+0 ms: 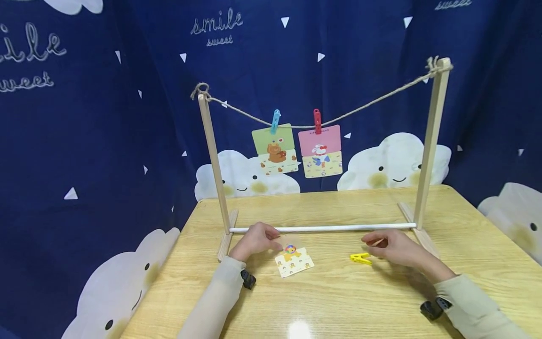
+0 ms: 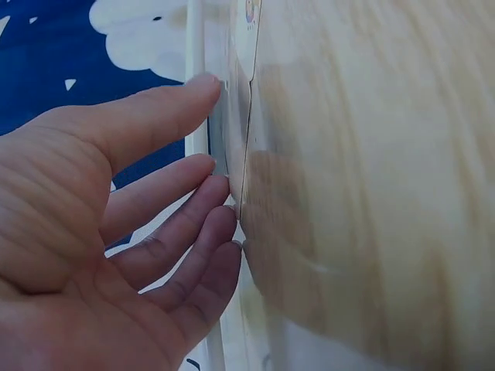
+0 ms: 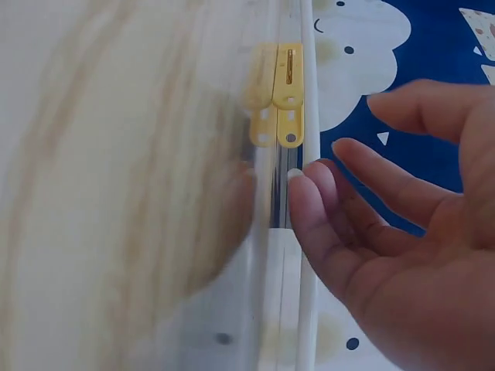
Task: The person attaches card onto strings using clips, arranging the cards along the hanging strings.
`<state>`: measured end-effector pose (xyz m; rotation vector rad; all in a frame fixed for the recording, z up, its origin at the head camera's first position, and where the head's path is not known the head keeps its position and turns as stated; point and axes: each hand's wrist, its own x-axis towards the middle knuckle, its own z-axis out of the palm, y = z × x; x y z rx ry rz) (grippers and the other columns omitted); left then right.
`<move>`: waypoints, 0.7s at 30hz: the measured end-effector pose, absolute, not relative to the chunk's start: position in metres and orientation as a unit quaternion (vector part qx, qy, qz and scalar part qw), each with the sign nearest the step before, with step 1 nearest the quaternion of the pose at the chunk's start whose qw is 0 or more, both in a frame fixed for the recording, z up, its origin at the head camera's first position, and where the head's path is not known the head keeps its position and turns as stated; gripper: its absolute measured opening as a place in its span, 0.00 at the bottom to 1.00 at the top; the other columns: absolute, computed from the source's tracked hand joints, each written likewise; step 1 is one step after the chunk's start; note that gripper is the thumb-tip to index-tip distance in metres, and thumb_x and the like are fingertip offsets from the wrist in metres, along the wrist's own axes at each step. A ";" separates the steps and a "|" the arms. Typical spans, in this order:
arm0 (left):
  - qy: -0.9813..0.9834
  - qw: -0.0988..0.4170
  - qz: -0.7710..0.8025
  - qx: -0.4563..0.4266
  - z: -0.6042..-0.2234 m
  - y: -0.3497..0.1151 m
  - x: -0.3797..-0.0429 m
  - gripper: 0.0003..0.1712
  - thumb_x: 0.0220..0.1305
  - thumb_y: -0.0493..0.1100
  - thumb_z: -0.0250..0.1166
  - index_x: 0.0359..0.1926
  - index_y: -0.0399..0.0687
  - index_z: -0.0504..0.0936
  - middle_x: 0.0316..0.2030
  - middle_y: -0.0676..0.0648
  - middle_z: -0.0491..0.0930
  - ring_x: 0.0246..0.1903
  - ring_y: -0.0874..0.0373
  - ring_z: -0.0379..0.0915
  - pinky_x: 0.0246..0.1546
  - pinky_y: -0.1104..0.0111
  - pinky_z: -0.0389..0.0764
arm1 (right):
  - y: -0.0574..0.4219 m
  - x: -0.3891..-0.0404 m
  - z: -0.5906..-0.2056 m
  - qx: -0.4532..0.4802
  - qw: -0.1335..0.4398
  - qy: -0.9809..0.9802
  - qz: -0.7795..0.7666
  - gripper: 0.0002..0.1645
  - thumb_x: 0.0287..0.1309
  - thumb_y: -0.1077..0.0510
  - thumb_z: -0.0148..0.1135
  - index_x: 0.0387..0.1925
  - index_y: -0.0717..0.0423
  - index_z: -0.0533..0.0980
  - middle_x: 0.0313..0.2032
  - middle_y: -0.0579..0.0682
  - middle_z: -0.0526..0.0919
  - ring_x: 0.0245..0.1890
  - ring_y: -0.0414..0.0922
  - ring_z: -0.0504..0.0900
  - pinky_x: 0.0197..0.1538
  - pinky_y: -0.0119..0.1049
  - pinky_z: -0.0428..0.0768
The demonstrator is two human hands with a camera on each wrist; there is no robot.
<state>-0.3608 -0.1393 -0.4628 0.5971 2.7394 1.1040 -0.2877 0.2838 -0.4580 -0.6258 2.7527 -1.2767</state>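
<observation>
A small card with a lion picture (image 1: pixel 295 266) lies flat on the wooden table, left of its middle. Beside the card's upper left is my left hand (image 1: pixel 258 241), its fingers loosely bent with a gap to the thumb. In the left wrist view, the fingertips (image 2: pixel 226 251) rest at the tabletop, and a bit of the card shows above them. To the right lies a yellow clothespin (image 1: pixel 361 258). My right hand (image 1: pixel 391 246) hovers just right of this clothespin, thumb and fingers spread apart and holding nothing. Both fingertips and yellow clothespin (image 3: pixel 290 93) appear separately in the right wrist view.
Across the table stands a wooden frame with two posts (image 1: pixel 432 141), a white bottom bar (image 1: pixel 330 229) and a sagging twine line (image 1: pixel 377 101). A blue clothespin (image 1: pixel 275 121) holds a bear card (image 1: pixel 277 157) there; a red clothespin (image 1: pixel 317 121) holds a rabbit card (image 1: pixel 323 162).
</observation>
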 end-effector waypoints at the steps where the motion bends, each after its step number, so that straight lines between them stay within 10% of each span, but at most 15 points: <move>1: 0.908 0.064 0.362 0.201 -0.463 -0.139 -0.361 0.24 0.55 0.43 0.81 0.53 0.41 0.88 0.46 0.44 0.88 0.45 0.53 0.83 0.51 0.59 0.82 | 0.285 -0.288 -0.459 -0.207 0.028 0.886 -0.415 0.22 0.65 0.58 0.70 0.56 0.66 0.81 0.48 0.58 0.88 0.40 0.41 0.85 0.39 0.31 0.82; 11: 0.907 0.081 0.361 0.199 -0.463 -0.138 -0.363 0.29 0.51 0.41 0.83 0.55 0.39 0.86 0.47 0.46 0.86 0.48 0.53 0.81 0.54 0.57 0.81 | 0.287 -0.290 -0.467 -0.228 0.057 0.882 -0.409 0.28 0.62 0.55 0.73 0.58 0.67 0.79 0.54 0.60 0.86 0.51 0.54 0.85 0.48 0.29 0.81; 21: 0.910 0.089 0.362 0.183 -0.464 -0.135 -0.363 0.29 0.51 0.42 0.83 0.55 0.42 0.87 0.48 0.46 0.86 0.49 0.53 0.80 0.56 0.56 0.80 | 0.290 -0.289 -0.469 -0.217 0.087 0.873 -0.429 0.30 0.58 0.57 0.76 0.57 0.69 0.78 0.48 0.57 0.86 0.37 0.37 0.79 0.39 0.29 0.79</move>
